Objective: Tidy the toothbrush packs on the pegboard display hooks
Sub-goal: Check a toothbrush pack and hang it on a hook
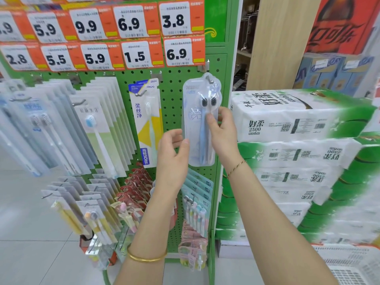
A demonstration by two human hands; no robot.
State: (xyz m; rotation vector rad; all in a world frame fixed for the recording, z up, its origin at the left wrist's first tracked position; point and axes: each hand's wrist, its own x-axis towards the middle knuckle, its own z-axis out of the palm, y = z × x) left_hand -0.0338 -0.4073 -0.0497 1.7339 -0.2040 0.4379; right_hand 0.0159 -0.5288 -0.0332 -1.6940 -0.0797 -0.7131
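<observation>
Across the top of the green pegboard [174, 95] runs a double row of orange-and-white price tags [131, 23]. At the far left, long rows of toothbrush packs [51, 124] hang fanned out on their hooks, and beside them is a white pack with a blue-headed brush [98, 128]. Below these hang shorter rows of yellow-handled brush packs [96, 219] and red-carded packs [135, 188]. Near the middle, a yellow-and-white FROG pack [147, 120] hangs on its own hook. Just right of it, the left grip [172, 153] pinches the left edge of the clear blister pack [200, 120], thumb against the edge and fingers curled behind; a gold bangle [147, 257] sits on that forearm. The clear blister pack, holding blue toothbrushes with dark heads, hangs upright from a metal hook [208, 79] at the pegboard's right side, its top hole on the hook. The right grip [222, 132] pinches the pack's right side, fingertips on the front over the brush necks, with a thin bracelet [236, 167] on the wrist. Under the pack hang teal-carded multi-brush packs [197, 198]. Right of the display stand stacked bales of tissue rolls [298, 116] in white and green wrap, and a white plastic basket [349, 264] shows at the lower right corner.
</observation>
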